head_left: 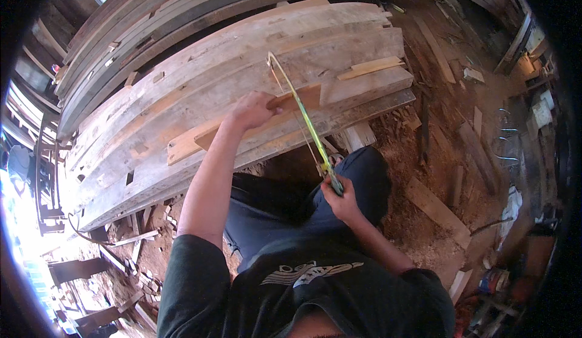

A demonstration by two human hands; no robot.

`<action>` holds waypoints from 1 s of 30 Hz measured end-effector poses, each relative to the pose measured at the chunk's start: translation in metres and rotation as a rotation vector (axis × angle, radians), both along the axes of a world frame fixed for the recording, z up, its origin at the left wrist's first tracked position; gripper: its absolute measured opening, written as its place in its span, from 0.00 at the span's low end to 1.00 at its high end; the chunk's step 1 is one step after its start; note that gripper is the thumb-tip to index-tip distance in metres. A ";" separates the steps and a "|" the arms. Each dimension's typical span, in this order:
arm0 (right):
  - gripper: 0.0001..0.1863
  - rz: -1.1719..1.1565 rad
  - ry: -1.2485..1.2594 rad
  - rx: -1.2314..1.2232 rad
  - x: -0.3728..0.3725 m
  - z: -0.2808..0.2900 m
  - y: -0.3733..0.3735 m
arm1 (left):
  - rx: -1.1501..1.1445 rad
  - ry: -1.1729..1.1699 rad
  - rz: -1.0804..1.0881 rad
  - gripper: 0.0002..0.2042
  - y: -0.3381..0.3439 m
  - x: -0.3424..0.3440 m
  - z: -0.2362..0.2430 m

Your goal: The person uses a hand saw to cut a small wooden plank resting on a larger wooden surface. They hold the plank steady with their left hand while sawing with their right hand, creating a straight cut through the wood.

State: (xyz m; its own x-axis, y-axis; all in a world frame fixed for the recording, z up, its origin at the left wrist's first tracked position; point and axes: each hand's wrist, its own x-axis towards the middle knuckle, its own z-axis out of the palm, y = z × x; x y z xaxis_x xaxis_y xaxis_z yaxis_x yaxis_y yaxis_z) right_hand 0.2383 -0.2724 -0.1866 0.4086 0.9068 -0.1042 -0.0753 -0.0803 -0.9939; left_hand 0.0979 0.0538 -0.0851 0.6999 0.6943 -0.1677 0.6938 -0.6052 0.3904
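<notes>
Under and beyond both grips, a broad desk (206,74) of thick, worn planks is spread, its near edge running just on the wearer's side of the left grip (251,110). To the right of the right grip (341,195), the floor (406,156) is littered with shavings and scraps. A bent right leg (368,174) is set just beside the right grip. On the desk, a thin brown board (309,97) is held by the left grip, its fingers closed over the wood, and a short end is left jutting to the right of that grip. A paler board (182,148) is seen left of the left grip. A slim saw (311,133) with a yellow-green frame is clasped by its dark handle in the right grip and is laid across the board, right of the left grip. A pale offcut (371,68) is placed farther right. Whether the wood is entered by the thin blade (304,133) cannot be told from here.

The board is best pressed down firmly, the left fingers held well back from the blade, and the saw guided in straight, light strokes. Forward room is offered above the planks; the backstroke is best steered clear of the leg and the desk's edge.
</notes>
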 end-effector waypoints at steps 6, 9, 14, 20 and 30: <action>0.08 0.080 -0.093 -0.220 0.000 0.007 -0.022 | 0.001 -0.064 -0.003 0.20 0.000 -0.002 0.005; 0.08 -0.067 -0.057 -0.164 0.002 0.001 -0.016 | -0.001 -0.029 -0.017 0.20 -0.003 -0.002 0.001; 0.08 0.112 0.052 -0.041 -0.003 -0.020 -0.001 | -0.044 -0.070 -0.002 0.20 0.007 0.000 0.000; 0.08 -0.102 -0.045 -0.253 0.003 -0.011 -0.020 | -0.001 -0.050 0.003 0.20 0.001 -0.001 -0.002; 0.08 0.153 -0.068 -0.287 0.013 -0.001 -0.019 | -0.054 -0.024 0.000 0.21 0.008 -0.001 0.002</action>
